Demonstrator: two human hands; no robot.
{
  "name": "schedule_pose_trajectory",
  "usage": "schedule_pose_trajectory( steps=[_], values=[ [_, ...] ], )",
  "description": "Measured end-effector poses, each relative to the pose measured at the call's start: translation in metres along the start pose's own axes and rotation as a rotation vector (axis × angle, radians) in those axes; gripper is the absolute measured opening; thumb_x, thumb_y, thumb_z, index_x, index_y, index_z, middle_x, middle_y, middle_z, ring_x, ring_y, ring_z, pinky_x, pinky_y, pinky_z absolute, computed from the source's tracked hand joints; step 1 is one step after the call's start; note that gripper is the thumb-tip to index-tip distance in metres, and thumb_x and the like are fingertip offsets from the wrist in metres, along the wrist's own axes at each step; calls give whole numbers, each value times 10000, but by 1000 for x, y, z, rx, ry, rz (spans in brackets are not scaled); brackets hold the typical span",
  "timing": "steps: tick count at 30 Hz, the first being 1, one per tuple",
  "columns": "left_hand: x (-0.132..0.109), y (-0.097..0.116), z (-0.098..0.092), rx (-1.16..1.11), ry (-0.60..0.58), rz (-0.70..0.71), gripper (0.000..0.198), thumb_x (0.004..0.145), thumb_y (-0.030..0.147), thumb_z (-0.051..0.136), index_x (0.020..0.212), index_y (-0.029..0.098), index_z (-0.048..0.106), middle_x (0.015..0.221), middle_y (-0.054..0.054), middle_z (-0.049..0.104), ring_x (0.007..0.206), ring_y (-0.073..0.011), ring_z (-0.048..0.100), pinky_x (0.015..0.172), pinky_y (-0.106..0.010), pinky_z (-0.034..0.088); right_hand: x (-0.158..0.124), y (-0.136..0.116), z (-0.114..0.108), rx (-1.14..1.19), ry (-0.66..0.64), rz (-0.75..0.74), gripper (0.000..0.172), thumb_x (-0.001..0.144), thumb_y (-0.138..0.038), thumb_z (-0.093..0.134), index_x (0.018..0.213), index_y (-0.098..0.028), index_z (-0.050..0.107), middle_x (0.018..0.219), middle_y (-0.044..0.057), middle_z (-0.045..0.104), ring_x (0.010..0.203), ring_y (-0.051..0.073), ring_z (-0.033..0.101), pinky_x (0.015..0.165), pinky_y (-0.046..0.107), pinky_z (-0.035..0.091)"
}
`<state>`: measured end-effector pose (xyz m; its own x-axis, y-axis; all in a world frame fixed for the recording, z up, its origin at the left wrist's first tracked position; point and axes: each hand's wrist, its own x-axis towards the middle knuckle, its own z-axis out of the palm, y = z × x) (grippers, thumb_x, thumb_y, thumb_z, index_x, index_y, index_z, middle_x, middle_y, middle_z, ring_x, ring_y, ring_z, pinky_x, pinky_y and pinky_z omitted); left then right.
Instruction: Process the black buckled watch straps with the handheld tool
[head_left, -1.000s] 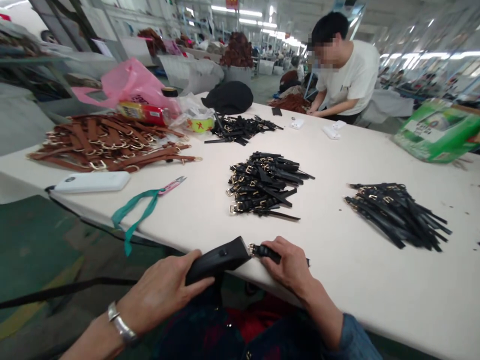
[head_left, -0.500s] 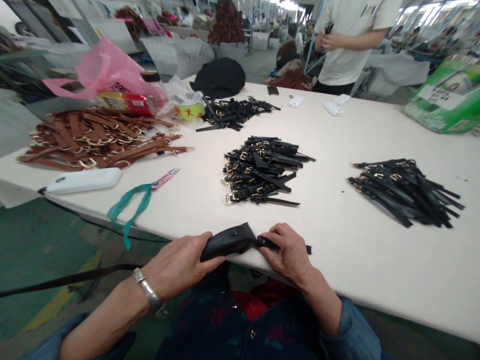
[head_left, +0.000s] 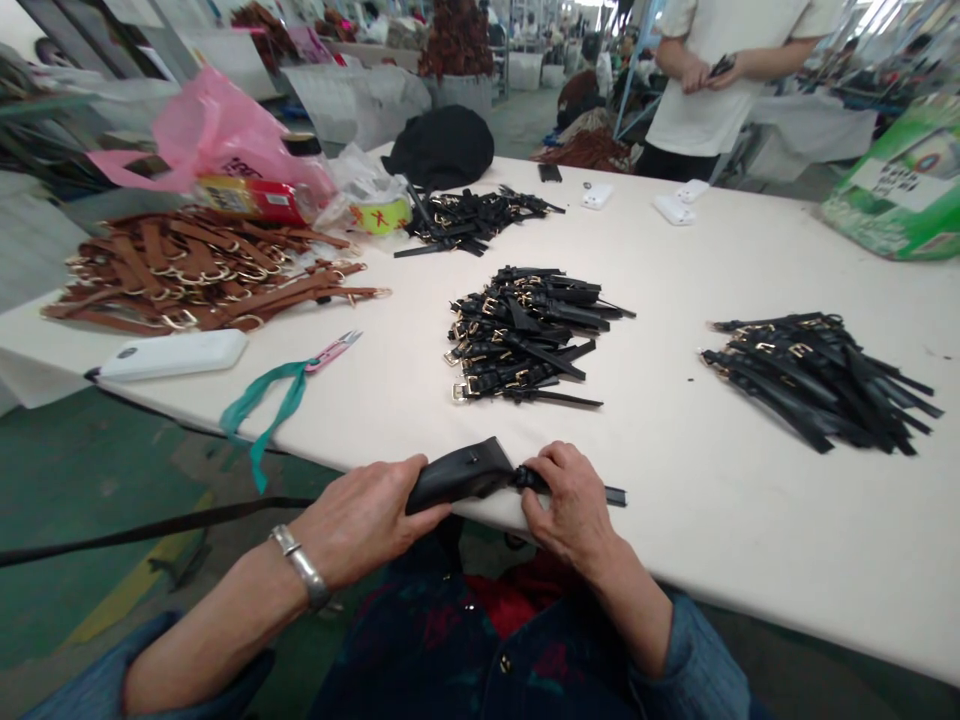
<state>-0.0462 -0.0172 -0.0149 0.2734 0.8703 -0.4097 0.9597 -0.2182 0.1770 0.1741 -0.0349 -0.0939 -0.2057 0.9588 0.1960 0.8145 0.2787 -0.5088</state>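
Observation:
My left hand (head_left: 367, 515) is closed around a smooth, curved black piece (head_left: 461, 474) with a small stud on top. Its wide end points right; I cannot tell its exact kind. Fingers of my right hand (head_left: 570, 500) pinch a thin black leather strap (head_left: 616, 496) at the table's front edge, its knotted end close against the wide end of the black piece. Whether the two touch is unclear. Beyond my hands lies a pile of black buckled straps (head_left: 525, 335). Another pile of black straps (head_left: 821, 380) lies to the right.
Brown leather straps (head_left: 195, 265), a white power bank (head_left: 172, 355) and pink snips (head_left: 335, 352) with a teal ribbon lie left. Farther back are a black cap (head_left: 439, 148), a pink bag (head_left: 214, 130) and a green bag (head_left: 900, 185). A person (head_left: 731, 80) stands across the table.
The view has shifted slightly. My hands keep nearly the same pose, with a little more of the strap's tail showing past my right hand. The person opposite has shifted their hands.

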Motion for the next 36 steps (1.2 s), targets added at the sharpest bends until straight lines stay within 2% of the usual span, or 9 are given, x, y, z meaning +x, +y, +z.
schedule_pose_trajectory(
  steps=[6, 10, 14, 20, 27, 32, 36],
  values=[
    [-1, 4, -2, 12, -6, -8, 314, 769, 488, 437, 869, 205, 531, 742, -65, 648, 705, -225, 618, 592, -276, 385, 4, -8, 4, -127, 7, 26, 125, 655, -171, 499, 776, -178, 529, 830, 73, 490, 816, 219, 411, 704, 345, 326],
    [-2, 4, -1, 8, -18, -11, 331, 766, 499, 440, 878, 201, 531, 751, -69, 649, 711, -224, 619, 597, -278, 390, 5, -9, 10, -152, 28, 24, 171, 611, -106, 471, 762, -181, 500, 833, 76, 475, 814, 223, 394, 691, 347, 321],
    [-3, 3, 0, 18, -2, 3, 333, 767, 503, 442, 873, 200, 530, 756, -73, 652, 710, -223, 618, 598, -278, 395, 4, -6, 11, -66, 46, 25, 199, 587, -81, 459, 760, -178, 481, 851, 73, 460, 826, 219, 401, 725, 349, 346],
    [-1, 3, 0, 21, 6, 4, 337, 768, 502, 442, 892, 204, 538, 765, -75, 655, 714, -229, 618, 601, -284, 396, 1, 8, -5, 134, -8, -36, 128, 647, -146, 497, 772, -174, 484, 853, 58, 453, 817, 193, 444, 747, 322, 401],
    [-2, 4, -2, 10, -15, -4, 342, 766, 505, 442, 874, 197, 543, 764, -74, 650, 713, -219, 616, 599, -279, 386, -9, 23, -12, 203, 64, -76, 318, 648, -114, 511, 953, -190, 560, 1010, 83, 494, 970, 223, 462, 847, 374, 402],
    [-2, 6, -6, 2, -17, -7, 309, 766, 483, 452, 860, 202, 540, 758, -67, 650, 698, -212, 613, 595, -276, 383, -3, 20, -9, 186, 29, -127, 145, 765, -189, 544, 875, -205, 637, 927, 73, 548, 892, 200, 492, 795, 359, 418],
    [-2, 4, -5, 7, -18, -13, 316, 759, 488, 459, 861, 200, 541, 744, -63, 646, 689, -209, 611, 587, -273, 375, 2, 21, -6, 215, -33, -152, 139, 788, -174, 536, 852, -212, 653, 850, 53, 574, 834, 178, 507, 745, 322, 424]
  ],
)
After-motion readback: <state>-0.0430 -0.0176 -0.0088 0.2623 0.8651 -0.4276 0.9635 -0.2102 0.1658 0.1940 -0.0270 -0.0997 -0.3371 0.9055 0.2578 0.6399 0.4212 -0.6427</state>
